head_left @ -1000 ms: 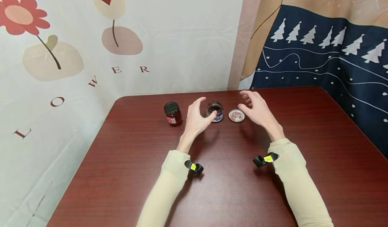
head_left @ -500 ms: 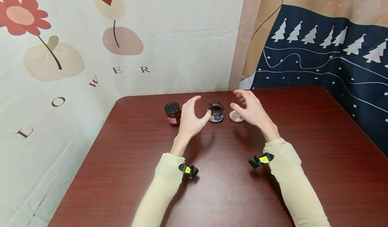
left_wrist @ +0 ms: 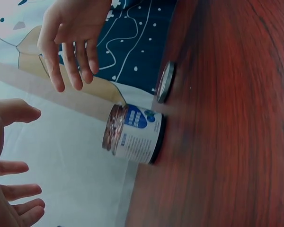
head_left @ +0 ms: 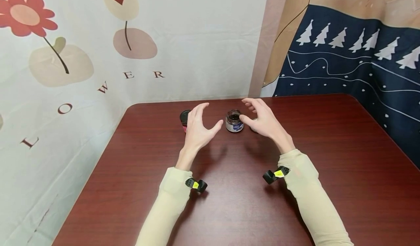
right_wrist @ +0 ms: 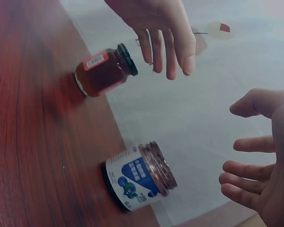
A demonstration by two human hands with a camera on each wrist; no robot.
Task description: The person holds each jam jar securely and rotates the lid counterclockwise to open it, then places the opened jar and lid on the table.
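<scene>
An uncapped glass jar (head_left: 234, 125) with a white and blue label stands upright on the table, dark contents inside. Left of it, my left hand (head_left: 198, 131) hovers with fingers and thumb spread, holding nothing. To the jar's right, my right hand (head_left: 265, 122) is raised in the same loose curve, also holding nothing, its thumb tip overlapping the jar's edge in the head view. A round metal lid (left_wrist: 166, 82) lies on the table beside the jar, mostly hidden behind my right hand in the head view. A capped jar (right_wrist: 104, 71) of reddish-brown contents stands behind my left hand.
The dark red wooden table (head_left: 229, 202) reaches back to a pale printed cloth (head_left: 203, 56) hanging behind it. A navy cloth with white trees (head_left: 341, 63) hangs at the right. Each wrist wears a small black camera (head_left: 197, 184).
Both hands have drifted left across the table. My left hand has left the uncapped jar's front and now covers part of the capped jar; my right hand now covers most of the lid.
</scene>
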